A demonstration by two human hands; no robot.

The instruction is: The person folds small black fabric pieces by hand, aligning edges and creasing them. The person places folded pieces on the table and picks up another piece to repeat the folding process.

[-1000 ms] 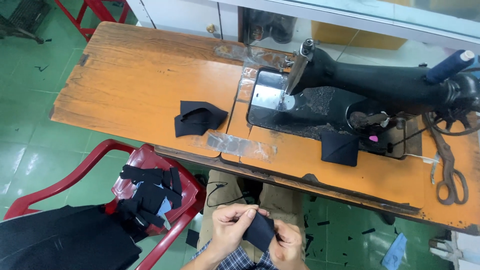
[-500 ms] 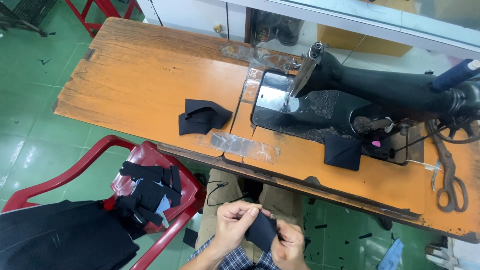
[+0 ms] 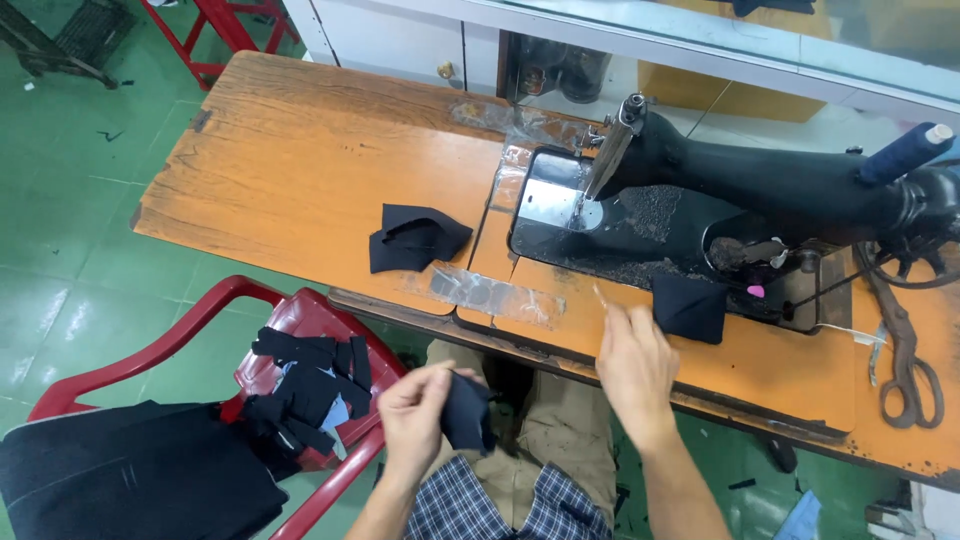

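My left hand [image 3: 418,412] grips a small black fabric piece [image 3: 466,412] over my lap, below the table edge. My right hand [image 3: 632,362] is raised at the front edge of the orange sewing table [image 3: 300,170], fingers pinched on a thin pale thread or pin [image 3: 600,297]. Just right of it lies a black fabric piece [image 3: 690,307]. Another folded black piece [image 3: 412,238] lies on the table to the left. The black sewing machine [image 3: 760,195] stands behind my right hand.
A red plastic chair [image 3: 215,330] at my left holds a pile of black fabric scraps [image 3: 305,385] and a large black cloth [image 3: 130,475]. Scissors [image 3: 905,345] lie at the table's right end. A blue thread spool [image 3: 905,152] sits on the machine. Green tiled floor lies around.
My right hand let go of the black piece at my lap and rose to the table edge. My left hand now holds the piece alone. The view shifted.
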